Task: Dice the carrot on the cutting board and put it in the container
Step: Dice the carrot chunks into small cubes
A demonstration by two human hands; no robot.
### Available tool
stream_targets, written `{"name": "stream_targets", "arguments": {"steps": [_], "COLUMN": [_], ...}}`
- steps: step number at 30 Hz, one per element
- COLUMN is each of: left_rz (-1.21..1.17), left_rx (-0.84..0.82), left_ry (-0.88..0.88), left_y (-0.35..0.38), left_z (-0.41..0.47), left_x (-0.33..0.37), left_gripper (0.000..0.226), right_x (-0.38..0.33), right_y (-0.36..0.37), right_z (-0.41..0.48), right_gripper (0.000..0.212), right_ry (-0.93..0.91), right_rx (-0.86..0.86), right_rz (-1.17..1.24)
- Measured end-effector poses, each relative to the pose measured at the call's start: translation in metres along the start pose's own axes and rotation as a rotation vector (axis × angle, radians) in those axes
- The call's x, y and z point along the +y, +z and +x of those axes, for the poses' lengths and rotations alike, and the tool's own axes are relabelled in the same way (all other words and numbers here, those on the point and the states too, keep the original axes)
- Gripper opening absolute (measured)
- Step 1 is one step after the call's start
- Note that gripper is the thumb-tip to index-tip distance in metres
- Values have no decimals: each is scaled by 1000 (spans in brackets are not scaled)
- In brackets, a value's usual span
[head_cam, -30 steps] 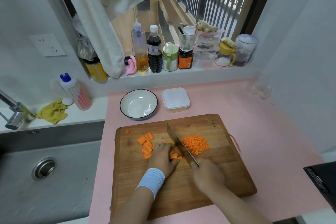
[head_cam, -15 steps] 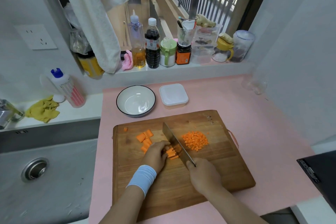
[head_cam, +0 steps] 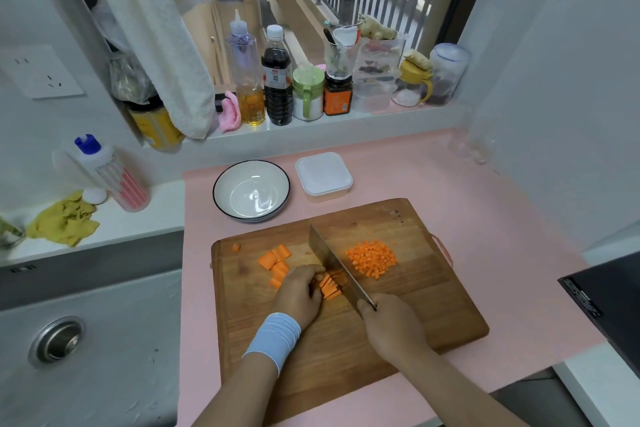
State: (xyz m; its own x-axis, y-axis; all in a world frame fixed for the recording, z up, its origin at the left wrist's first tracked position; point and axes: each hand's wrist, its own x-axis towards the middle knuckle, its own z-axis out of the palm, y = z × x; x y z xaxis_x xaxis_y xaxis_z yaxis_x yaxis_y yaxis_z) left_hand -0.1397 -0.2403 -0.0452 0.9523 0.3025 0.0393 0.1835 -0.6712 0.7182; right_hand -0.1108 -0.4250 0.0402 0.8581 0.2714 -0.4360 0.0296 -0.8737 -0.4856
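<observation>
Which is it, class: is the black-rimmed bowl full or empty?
Empty: the bowl shows only its bare white inside; all carrot lies on the cutting board.

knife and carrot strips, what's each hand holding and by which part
The right hand grips the knife by its handle, hidden in the fist. The left hand holds the carrot strips at their left end, fingers curled over them.

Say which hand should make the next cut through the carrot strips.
Right. The right hand grips the knife, its blade against the strips, while the left hand holds those strips on the board.
</observation>
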Motion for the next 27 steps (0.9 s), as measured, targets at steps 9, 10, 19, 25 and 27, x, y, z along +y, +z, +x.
{"name": "stream_targets", "arguments": {"steps": [9,10,19,25,27], "left_rz": [57,51,14,6,6], "left_rx": [32,41,75,49,56], "left_ry": [133,135,217,186,185], "left_y": [10,11,12,13,13], "left_z": [-12,-12,-21,-15,-15], "left_x": [-10,-10,-12,-14,-14], "left_gripper": [20,20,30,26,24], "right_x": [-3,-3,-4,-6,-6], "right_y": [2,2,3,4,5], "right_z": [-4,-4,-8,-10,-11], "right_gripper": [37,36,34,33,32], "right_ry": [-1,-1,1,-1,-1], "right_rx": [-2,-3,5,13,17], "right_rz": [7,4,-16,-20,-14]}}
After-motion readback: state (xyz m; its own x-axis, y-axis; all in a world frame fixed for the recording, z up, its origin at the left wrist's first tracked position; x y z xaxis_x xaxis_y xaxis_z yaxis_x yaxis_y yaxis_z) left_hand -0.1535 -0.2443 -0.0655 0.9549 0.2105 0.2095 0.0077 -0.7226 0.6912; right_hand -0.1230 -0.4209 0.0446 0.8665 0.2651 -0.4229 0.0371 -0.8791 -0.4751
